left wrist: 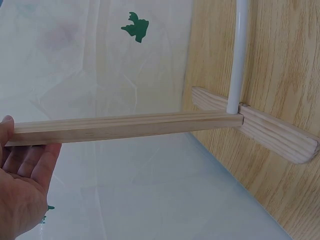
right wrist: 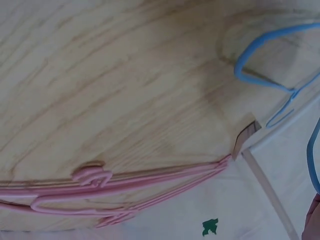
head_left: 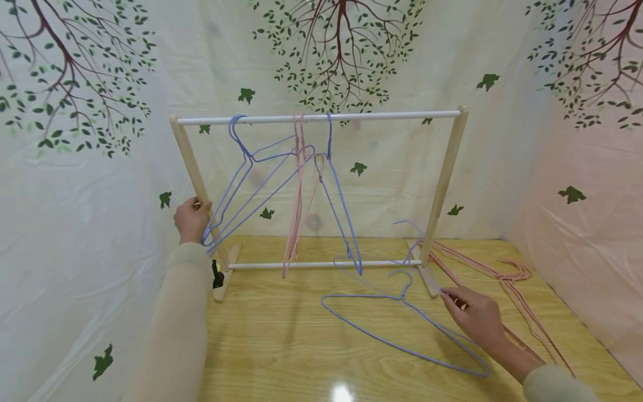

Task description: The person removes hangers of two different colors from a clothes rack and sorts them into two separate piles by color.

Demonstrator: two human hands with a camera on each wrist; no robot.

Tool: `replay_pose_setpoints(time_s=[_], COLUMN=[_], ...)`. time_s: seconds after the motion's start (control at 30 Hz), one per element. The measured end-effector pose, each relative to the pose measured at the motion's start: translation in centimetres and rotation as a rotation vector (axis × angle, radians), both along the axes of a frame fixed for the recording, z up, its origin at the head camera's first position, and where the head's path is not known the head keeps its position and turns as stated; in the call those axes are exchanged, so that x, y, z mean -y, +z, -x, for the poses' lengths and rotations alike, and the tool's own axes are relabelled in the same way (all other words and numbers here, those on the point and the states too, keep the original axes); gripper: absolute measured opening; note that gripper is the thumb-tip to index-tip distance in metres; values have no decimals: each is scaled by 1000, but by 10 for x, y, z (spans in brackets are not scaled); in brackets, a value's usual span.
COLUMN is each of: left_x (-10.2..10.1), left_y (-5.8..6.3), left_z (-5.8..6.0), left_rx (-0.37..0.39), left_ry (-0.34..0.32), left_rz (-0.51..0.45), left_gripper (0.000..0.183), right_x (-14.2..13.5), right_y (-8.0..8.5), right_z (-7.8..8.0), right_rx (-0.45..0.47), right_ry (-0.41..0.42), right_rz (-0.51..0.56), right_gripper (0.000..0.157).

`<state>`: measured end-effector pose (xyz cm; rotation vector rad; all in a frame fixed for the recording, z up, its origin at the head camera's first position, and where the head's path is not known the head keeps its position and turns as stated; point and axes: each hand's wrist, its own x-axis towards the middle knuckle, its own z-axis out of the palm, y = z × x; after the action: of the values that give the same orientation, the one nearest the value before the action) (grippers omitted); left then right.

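Observation:
My left hand [head_left: 193,219] grips the left wooden post [head_left: 188,156] of a small garment rack; in the left wrist view the thumb lies over the post and the fingers under it. Low at the right, my right hand [head_left: 474,315] pinches a blue wire hanger [right wrist: 310,157], blurred in the head view, its hook near the rack's right foot. Another blue hanger [head_left: 361,295] lies flat on the table beside that hand. From the rack's white top bar [head_left: 392,116] hang blue hangers [head_left: 233,131] at left, pink hangers [head_left: 300,190] mid-bar and a blue hanger [head_left: 339,187] to their right.
Several pink hangers [head_left: 527,312] lie in a pile on the wood-grain table [head_left: 266,346], right of the rack. A white lower bar [head_left: 266,266] joins the rack's feet. A small black object [head_left: 217,277] is at the left foot. Leaf-printed sheeting [head_left: 100,223] surrounds the table.

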<state>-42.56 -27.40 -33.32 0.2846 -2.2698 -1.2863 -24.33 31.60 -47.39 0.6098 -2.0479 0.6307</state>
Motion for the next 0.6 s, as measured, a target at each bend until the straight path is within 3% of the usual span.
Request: replay_pose_setpoints(time_s=[0.33,0.6], left_x=[-3,-4], left_y=[2,2], left_z=[-3,-4], left_rx=[7,15], left_ry=[2,1], left_rz=[-24,-40], left_gripper=[41,41], right_x=[19,24], right_y=[-14,-26], right_z=[-7,-9], right_rx=[94,222], right_ry=[138,76], right_rz=[86,104], right_gripper=[27,22])
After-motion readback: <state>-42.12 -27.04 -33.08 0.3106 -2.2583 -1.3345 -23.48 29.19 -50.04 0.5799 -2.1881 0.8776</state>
